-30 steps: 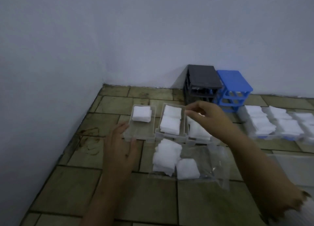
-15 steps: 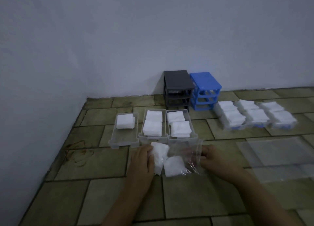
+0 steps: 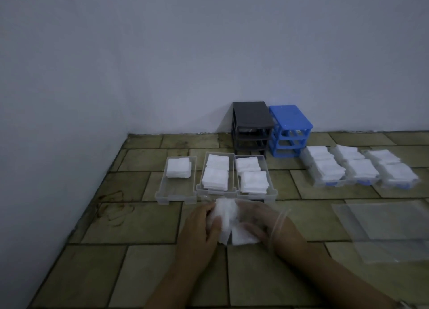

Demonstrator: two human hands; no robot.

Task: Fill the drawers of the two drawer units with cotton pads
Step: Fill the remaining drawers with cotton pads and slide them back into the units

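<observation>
Both your hands meet just short of the drawers: your left hand [image 3: 199,232] grips a wad of cotton pads [image 3: 224,218] from the left, while your right hand [image 3: 260,225], inside the clear bag [image 3: 276,218], curls on the rest. Straight ahead and slightly left sits the half-filled drawer [image 3: 176,192], long axis running away from you, nearer your left hand. Beyond stand the dark unit [image 3: 251,125] and blue unit [image 3: 290,127].

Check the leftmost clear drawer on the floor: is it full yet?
Not full. The leftmost clear drawer holds one stack of cotton pads at its far end; its near half is bare, unlike the two beside it.
</observation>
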